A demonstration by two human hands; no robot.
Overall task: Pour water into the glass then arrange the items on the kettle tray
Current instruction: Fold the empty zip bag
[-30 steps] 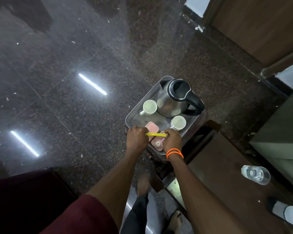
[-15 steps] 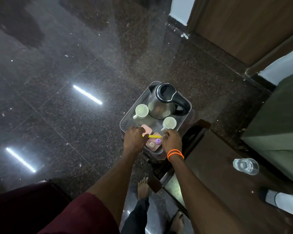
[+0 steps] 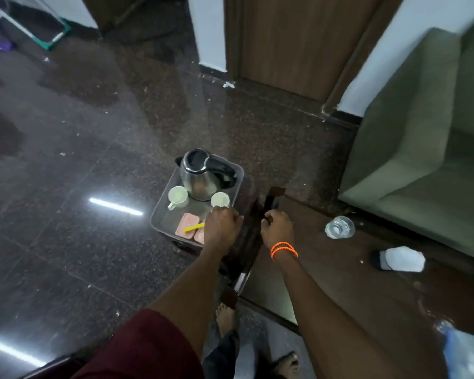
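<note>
The clear kettle tray (image 3: pixel 159 214) sits on a dark stand at the table's left end. It carries a steel kettle (image 3: pixel 200 177), two white cups (image 3: pixel 178 195) (image 3: pixel 220 199), pink sachets (image 3: pixel 186 225) and a yellow stick (image 3: pixel 193 227) lying across them. My left hand (image 3: pixel 221 228) hovers over the tray's near right corner with its fingers curled down; what they touch is hidden. My right hand (image 3: pixel 277 228), with orange bands at the wrist, is curled at the table's dark corner, off the tray, with nothing seen in it. The glass (image 3: pixel 340 227) with water stands on the brown table.
The brown table (image 3: pixel 340 283) runs to the right, with a white and black object (image 3: pixel 398 259) and a blurred blue bottle (image 3: pixel 460 348) on it. A green sofa (image 3: pixel 422 160) stands behind it. Dark polished floor lies to the left. Bare feet (image 3: pixel 225 318) show below.
Both hands held the yellow stick over the sachets; now it lies on them. My right hand has moved right to the table corner, my left hand to the tray's right corner. The view tilted up.
</note>
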